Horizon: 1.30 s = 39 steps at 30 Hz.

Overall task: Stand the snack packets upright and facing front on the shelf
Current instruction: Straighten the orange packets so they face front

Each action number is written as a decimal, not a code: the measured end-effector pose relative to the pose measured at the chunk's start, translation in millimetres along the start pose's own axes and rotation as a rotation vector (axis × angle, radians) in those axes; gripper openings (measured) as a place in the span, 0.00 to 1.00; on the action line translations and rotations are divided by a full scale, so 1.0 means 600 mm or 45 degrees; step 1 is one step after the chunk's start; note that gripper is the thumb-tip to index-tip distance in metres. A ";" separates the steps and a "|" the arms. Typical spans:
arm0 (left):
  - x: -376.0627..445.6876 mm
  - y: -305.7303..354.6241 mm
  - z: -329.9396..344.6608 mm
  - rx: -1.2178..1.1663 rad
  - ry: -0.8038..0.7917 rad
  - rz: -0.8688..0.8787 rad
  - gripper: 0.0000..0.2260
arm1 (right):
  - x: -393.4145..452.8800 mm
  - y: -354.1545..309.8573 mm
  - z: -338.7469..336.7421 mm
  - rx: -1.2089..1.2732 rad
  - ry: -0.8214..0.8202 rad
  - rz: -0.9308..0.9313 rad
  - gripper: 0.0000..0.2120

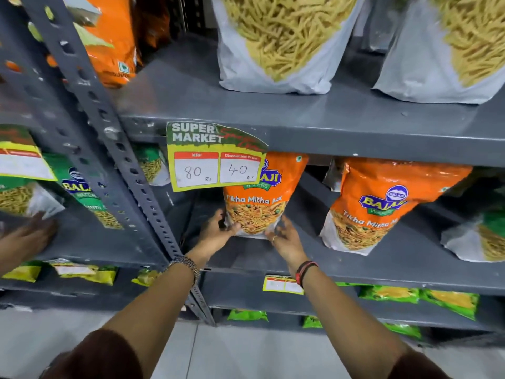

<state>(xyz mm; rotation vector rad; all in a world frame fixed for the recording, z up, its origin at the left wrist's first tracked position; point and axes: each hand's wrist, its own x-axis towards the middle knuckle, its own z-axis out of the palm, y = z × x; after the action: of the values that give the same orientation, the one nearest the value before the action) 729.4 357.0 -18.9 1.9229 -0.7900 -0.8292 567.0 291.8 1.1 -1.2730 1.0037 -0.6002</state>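
Light, crinkly, slippery orange plastic snack packet upright below the yellow paper price tag, left hand pinching its lower corner, right hand splayed against the opposite bottom edge, best held low

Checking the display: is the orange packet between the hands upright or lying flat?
Upright, front out: the orange packet stands on its base, label readable, left hand gripping its lower corner.
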 end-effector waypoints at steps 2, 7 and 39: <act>0.001 0.001 -0.001 -0.008 -0.008 -0.025 0.23 | 0.007 0.010 -0.004 0.011 -0.038 0.013 0.26; -0.040 -0.006 0.028 -0.282 0.083 -0.083 0.23 | 0.001 0.049 -0.036 -0.045 0.195 0.058 0.19; -0.118 0.187 0.440 -0.432 -0.188 -0.157 0.40 | -0.010 0.041 -0.460 0.028 -0.003 -0.015 0.32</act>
<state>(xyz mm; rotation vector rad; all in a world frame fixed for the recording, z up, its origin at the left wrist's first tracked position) 457.1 243.5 -7.0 1.6329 -0.5769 -1.1147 320.8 166.3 -15.9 -1.2607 0.9859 -0.6176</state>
